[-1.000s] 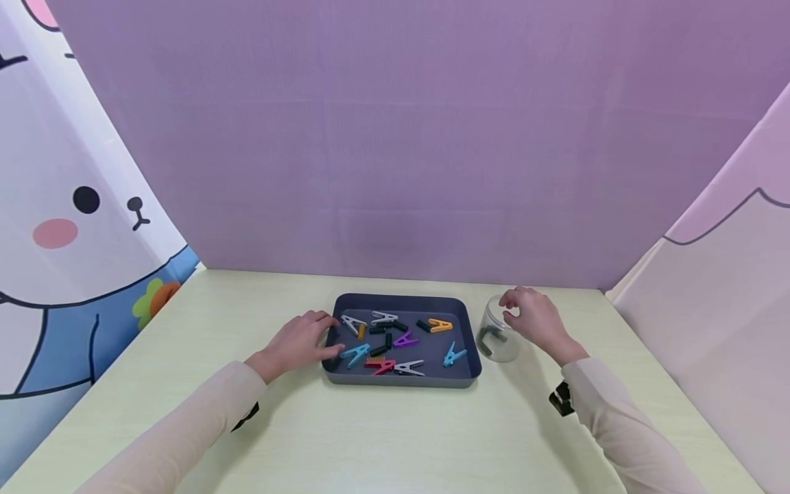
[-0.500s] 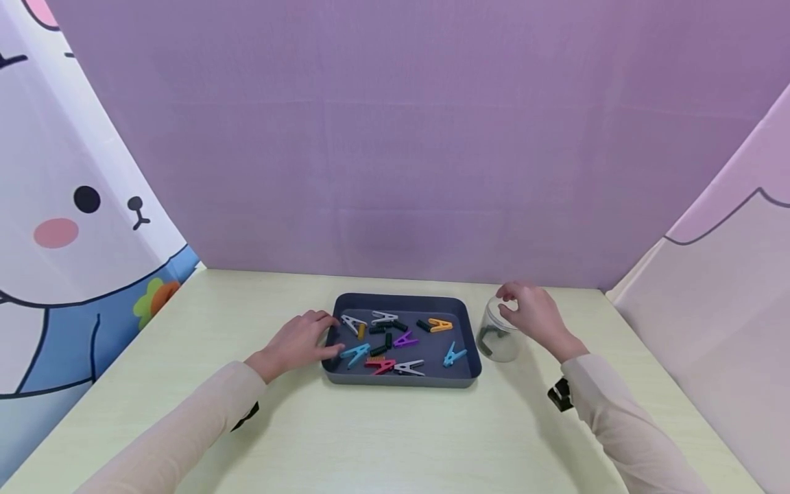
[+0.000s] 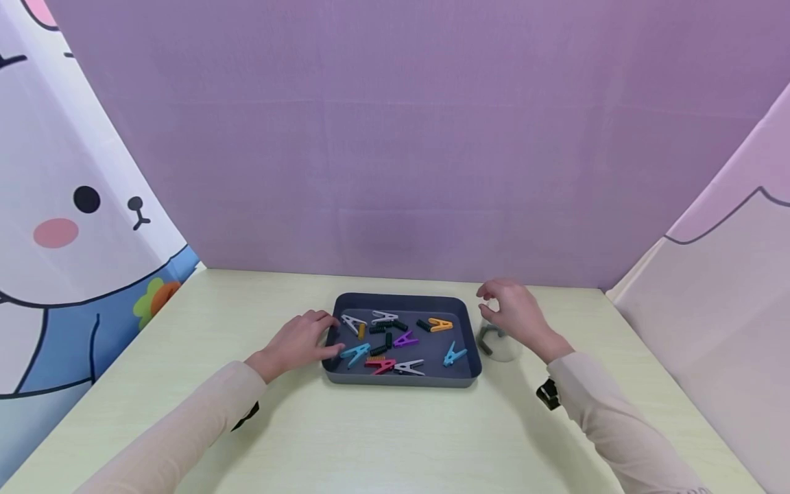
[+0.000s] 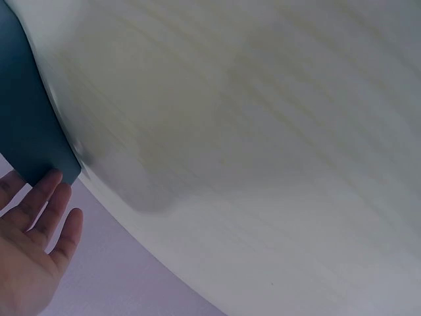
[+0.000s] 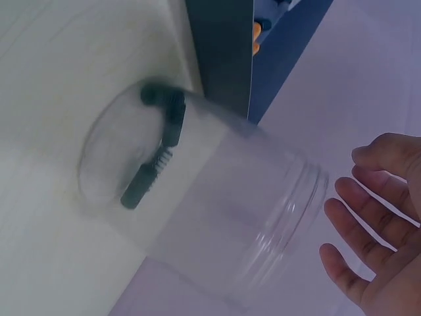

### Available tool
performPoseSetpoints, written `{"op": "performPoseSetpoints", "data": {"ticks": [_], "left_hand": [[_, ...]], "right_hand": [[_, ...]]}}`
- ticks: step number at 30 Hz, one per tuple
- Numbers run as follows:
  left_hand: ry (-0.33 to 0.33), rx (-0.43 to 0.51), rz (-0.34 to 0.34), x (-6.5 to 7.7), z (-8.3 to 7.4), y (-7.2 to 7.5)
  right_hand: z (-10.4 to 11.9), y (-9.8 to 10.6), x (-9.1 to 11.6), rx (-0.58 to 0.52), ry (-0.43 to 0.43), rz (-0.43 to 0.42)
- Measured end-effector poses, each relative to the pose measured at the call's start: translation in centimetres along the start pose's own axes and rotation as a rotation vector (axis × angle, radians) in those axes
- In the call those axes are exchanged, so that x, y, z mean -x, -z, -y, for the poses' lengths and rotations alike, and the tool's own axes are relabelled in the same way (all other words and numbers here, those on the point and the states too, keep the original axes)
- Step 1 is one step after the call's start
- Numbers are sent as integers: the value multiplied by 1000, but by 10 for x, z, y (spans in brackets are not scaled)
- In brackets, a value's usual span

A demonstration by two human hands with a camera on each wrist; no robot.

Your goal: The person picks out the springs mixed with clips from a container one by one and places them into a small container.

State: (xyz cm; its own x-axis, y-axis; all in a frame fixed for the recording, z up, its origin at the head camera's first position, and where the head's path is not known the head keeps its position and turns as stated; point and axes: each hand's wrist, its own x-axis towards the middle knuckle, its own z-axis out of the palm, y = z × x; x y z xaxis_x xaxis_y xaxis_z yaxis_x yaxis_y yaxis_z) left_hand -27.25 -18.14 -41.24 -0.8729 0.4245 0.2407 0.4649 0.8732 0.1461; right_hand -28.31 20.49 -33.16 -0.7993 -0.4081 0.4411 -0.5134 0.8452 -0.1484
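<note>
Left hand (image 3: 299, 343), fingers loose, at the left end of my gray tray (image 3: 401, 379); right hand (image 3: 517, 314), fingers parted, nothing held, by the mouth of the clear jar (image 5: 217, 191) beside it. Jar looks light, stiff, slick; I'd hold its body.

The person's left arm (image 3: 166, 432), in a long beige fabric sleeve (image 3: 231, 387), slants forward and inward, ending in a bare left hand (image 3: 297, 346) with its back uppermost, thumb and fingers apart; the left wrist view shows the fingers only slightly bent. The right arm (image 3: 617, 425), sleeved alike, slants inward too, the bare right hand (image 3: 517, 312) arched, thumb and index finger curved near each other, the remaining fingers loosely fanned.
</note>
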Motion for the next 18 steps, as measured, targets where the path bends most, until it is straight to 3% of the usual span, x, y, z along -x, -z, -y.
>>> {"op": "performPoseSetpoints", "data": {"ticks": [18], "left_hand": [[-3, 0, 4, -2, 3, -3]], "right_hand": [[33, -37, -4, 53, 68, 109]]}}
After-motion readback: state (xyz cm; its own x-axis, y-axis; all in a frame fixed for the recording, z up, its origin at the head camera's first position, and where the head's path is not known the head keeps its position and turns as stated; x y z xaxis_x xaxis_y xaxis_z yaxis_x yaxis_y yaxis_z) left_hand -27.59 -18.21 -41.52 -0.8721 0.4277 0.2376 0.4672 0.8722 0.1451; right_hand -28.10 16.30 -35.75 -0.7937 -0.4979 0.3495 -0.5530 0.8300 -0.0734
